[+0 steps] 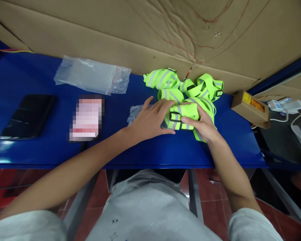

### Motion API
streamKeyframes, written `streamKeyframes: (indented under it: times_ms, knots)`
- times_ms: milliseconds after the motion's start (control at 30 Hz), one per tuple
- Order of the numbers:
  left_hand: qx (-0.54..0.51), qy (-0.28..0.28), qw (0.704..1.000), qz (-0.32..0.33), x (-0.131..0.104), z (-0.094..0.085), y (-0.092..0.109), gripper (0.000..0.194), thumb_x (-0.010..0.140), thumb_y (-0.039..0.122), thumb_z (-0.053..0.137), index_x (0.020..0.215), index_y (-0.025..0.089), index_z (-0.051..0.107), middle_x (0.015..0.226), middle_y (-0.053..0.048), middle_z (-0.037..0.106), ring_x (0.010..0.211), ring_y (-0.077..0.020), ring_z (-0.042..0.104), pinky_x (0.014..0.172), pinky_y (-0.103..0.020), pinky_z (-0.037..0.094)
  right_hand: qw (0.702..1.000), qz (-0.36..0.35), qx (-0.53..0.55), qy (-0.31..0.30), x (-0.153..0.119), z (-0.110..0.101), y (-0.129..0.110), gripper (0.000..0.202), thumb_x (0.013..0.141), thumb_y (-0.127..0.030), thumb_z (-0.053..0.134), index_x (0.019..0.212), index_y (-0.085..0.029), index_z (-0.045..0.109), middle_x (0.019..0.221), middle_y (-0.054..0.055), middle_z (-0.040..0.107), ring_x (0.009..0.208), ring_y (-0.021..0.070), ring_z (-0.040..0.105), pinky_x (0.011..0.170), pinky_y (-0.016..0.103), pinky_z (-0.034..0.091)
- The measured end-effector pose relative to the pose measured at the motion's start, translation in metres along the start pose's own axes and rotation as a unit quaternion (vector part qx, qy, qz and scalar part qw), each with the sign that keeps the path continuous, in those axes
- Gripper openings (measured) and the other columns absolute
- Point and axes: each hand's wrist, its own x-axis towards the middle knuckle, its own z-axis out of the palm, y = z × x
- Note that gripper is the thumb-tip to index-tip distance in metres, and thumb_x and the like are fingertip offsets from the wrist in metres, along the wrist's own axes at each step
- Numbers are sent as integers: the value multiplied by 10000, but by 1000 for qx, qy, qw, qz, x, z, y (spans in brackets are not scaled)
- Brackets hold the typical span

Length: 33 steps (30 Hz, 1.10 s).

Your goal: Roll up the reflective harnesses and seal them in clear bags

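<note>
A folded strap bundle (192,109) is gripped between thumb and fingers of the right hand (207,126), above the blue table (140,154). It is met by the left hand (150,120), fingers curved and parted; any hold on the clear bag (134,111) cannot be told. The bundle looks neatly folded but unbagged, with looser neon straps (163,78) heaped behind.

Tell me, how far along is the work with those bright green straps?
Already done, it seems: one bundle is folded compactly, its black buckle showing. In hand: the right hand grips that bundle, while the left hand curls at its end, with clear plastic there. Probably left: the green straps heaped behind; whether any are finished, I can't tell.
</note>
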Motion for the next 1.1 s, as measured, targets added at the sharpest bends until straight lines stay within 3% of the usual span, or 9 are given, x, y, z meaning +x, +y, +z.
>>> streamKeyframes:
  times_ms: [167, 333, 467, 667, 767, 933, 1100]
  knots:
    - [-23, 30, 999, -14, -3, 6, -6, 1042, 799, 550, 861, 1622, 192, 331, 1555, -180, 555, 1440, -350, 539, 1300, -532, 249, 997, -33, -67, 35, 1, 2, -1, 559, 734, -491, 925, 1205, -301, 689, 1230, 8, 709, 1172, 267, 649, 1072, 435, 516]
    - [-12, -16, 1000, -2, -3, 5, 6, 1017, 872, 513, 798, 1669, 212, 243, 1553, -180, 546, 1446, -352, 516, 1281, -535, 254, 985, -88, -151, 5, -5, 14, -9, 592, 752, -515, 907, 1231, -284, 645, 1275, 40, 683, 1263, 303, 607, 1138, 445, 480]
    - [6, -17, 1000, -1, -1, 3, 15, 1016, 911, 513, 756, 1692, 240, 167, 1521, -184, 555, 1417, -355, 523, 1237, -502, 306, 974, -151, -167, 38, -7, 22, -3, 607, 862, -489, 812, 1357, -299, 517, 1432, 65, 567, 1431, 282, 485, 1226, 409, 406]
    - [56, -33, 998, 9, -2, 3, 24, 1048, 873, 555, 789, 1675, 177, 229, 1445, -231, 563, 1338, -393, 549, 1148, -491, 376, 975, -123, -179, 47, -5, 34, 6, 347, 860, -345, 773, 1123, -275, 558, 1082, 15, 652, 1104, 249, 622, 1083, 417, 489]
    - [55, -23, 998, 10, 1, 1, 26, 1007, 877, 548, 789, 1666, 206, 265, 1438, -220, 562, 1338, -387, 553, 1120, -474, 403, 977, -129, -160, 55, -4, 38, 5, 388, 839, -300, 768, 1162, -279, 554, 1132, 16, 651, 1135, 237, 622, 1104, 410, 485]
    - [38, 0, 999, -7, 10, -13, 14, 1025, 889, 517, 789, 1685, 262, 196, 1445, -182, 575, 1339, -367, 568, 1115, -468, 417, 996, -86, -27, -6, 0, 32, -5, 489, 821, -494, 838, 1224, -341, 608, 1345, 6, 628, 1251, 222, 622, 1085, 371, 547]
    - [55, -25, 998, -4, 14, -21, 10, 1043, 901, 586, 748, 1689, 187, 193, 1372, -218, 593, 1284, -388, 587, 1045, -444, 443, 986, -123, -99, -47, -4, 32, -14, 387, 972, -589, 667, 1260, -336, 718, 1299, 15, 729, 1286, 238, 646, 1193, 425, 469]
